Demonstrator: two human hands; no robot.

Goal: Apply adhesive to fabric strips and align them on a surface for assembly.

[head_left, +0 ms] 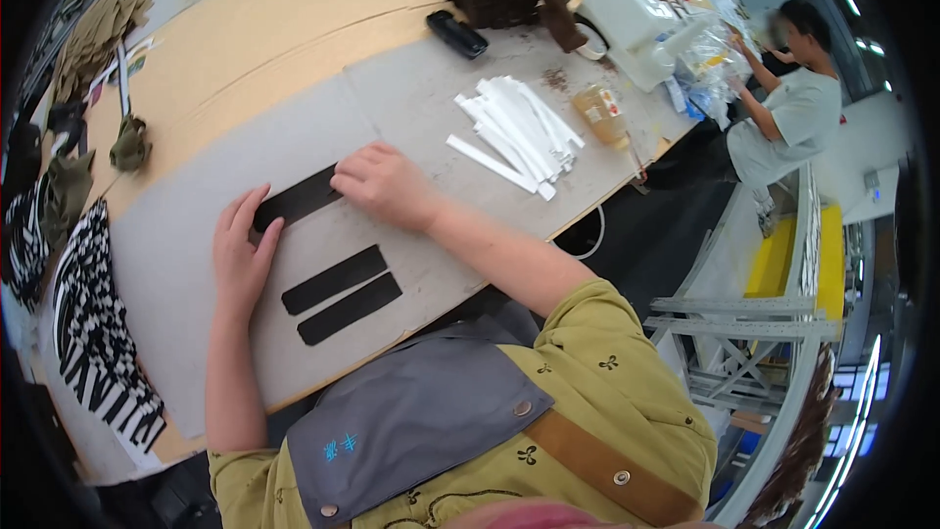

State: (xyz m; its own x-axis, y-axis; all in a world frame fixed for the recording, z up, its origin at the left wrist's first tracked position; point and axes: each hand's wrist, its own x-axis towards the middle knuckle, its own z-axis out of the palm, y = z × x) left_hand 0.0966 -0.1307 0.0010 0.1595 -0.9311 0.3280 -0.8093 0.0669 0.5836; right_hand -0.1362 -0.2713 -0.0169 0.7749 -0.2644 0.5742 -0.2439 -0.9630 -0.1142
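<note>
both hands are down flat on one black strip (297, 199) near the middle of the grey sheet (196, 196) that covers the surface. left hand (240, 253) has its fingers spread open and pressing on the strip's lower-left end, not gripping anything. right hand (384, 184) is loosely curled, knuckles up, fingertips pushing on the strip's upper-right end, so it's pinned rather than picked up.

only one view here, the head cam. progress-wise, my read: two more black strips (341, 294) already lie side by side just below the hands, parallel and neat, so those look finished. the third is being laid or smoothed right now. a loose pile of white strips (519, 132) sits well apart to the upper right, not touched, so there may be plenty left.

zebra-print fabric (93, 333) hangs off the left edge, olive cloth pieces (98, 29) sit further up, and another person (793, 108) works at the far end.
</note>
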